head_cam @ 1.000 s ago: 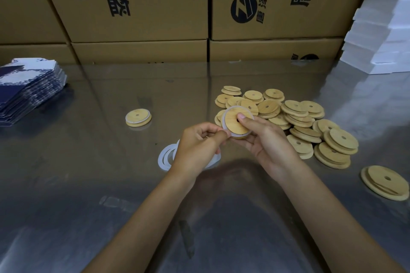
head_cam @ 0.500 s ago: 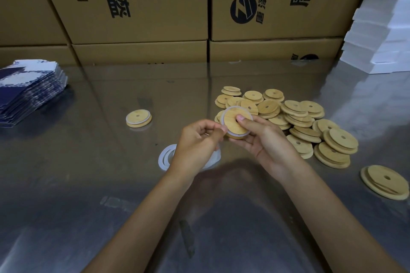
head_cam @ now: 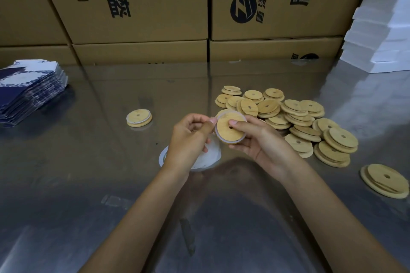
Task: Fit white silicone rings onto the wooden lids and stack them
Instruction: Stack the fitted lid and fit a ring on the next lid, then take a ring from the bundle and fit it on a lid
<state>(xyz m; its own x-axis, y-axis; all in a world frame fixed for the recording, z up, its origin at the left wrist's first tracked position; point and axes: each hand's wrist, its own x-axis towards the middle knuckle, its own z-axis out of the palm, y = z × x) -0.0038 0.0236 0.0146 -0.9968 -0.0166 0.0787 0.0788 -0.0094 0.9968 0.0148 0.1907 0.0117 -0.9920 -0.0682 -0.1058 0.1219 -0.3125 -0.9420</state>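
My right hand (head_cam: 259, 139) holds a round wooden lid (head_cam: 226, 129) with a small centre hole, thumb pressed on its face. A white silicone ring (head_cam: 240, 137) sits loosely around the lid's edge. My left hand (head_cam: 188, 137) pinches that ring at the lid's left rim. Beneath my left hand lies a small pile of white rings (head_cam: 208, 157) on the table. A heap of bare wooden lids (head_cam: 288, 115) spreads to the right. One lid with a ring fitted (head_cam: 139, 118) lies alone to the left.
The shiny metal table (head_cam: 88, 184) reflects the cardboard boxes (head_cam: 142, 6) behind it. A stack of blue-and-white cartons (head_cam: 26, 91) sits far left, white boxes (head_cam: 381, 29) far right. A separate lid pair (head_cam: 385, 180) lies near the right edge.
The lid has turned slightly in my right hand, and my left fingers have shifted up along its left rim with the ring. The view moved a little.
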